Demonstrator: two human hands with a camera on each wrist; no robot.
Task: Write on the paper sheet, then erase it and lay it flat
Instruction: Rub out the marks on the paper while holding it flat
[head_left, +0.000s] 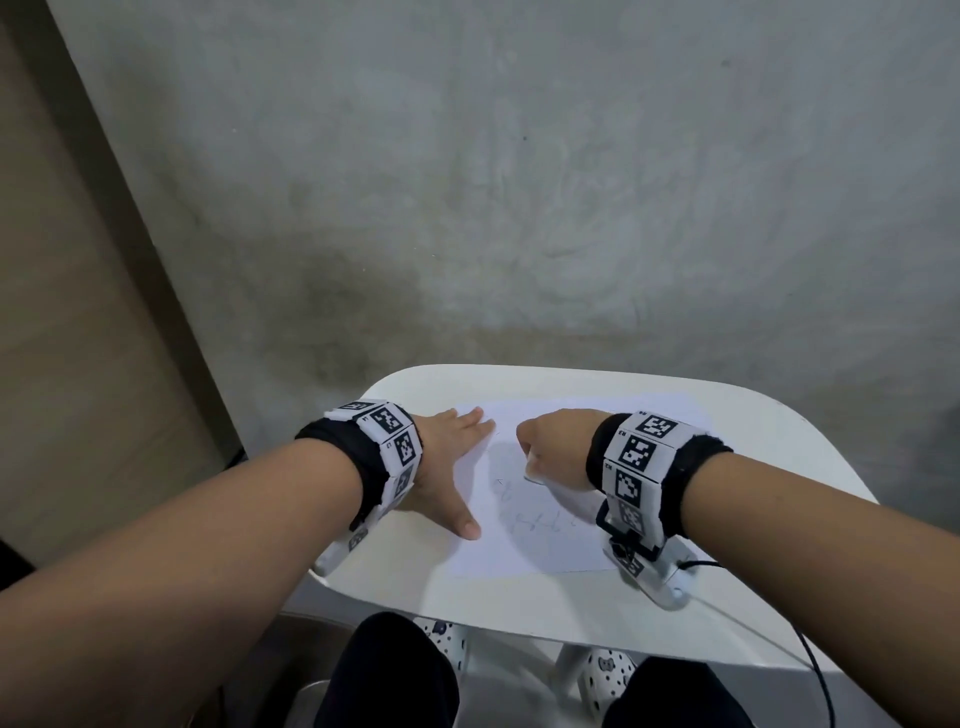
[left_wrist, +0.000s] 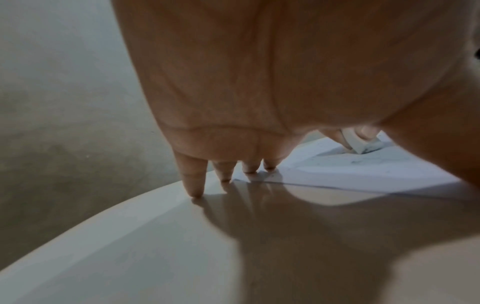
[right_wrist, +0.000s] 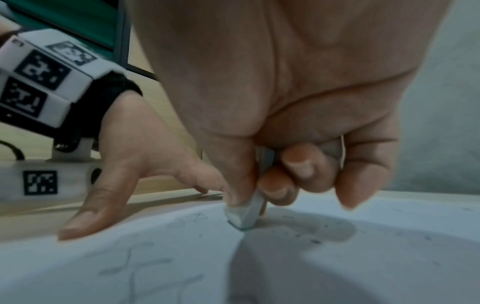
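A white paper sheet (head_left: 540, 525) with faint pencil marks lies on a small white table (head_left: 571, 618). My left hand (head_left: 447, 467) lies flat with fingers spread, pressing the sheet's left edge; its fingertips (left_wrist: 196, 191) touch the table and the paper (left_wrist: 363, 174). My right hand (head_left: 550, 447) is curled around a white eraser (right_wrist: 244, 214), pinched between thumb and fingers, with its corner pressed onto the paper (right_wrist: 285, 267). In the head view the eraser (head_left: 534, 470) shows only as a white bit under the fist. Grey smudges and crumbs lie beside the eraser tip.
The table has a rounded far edge (head_left: 519, 371) against a grey concrete wall (head_left: 519, 182). A black cable (head_left: 810, 654) runs from the right wrist device over the table's near right side. My knees (head_left: 395, 675) sit under the near edge.
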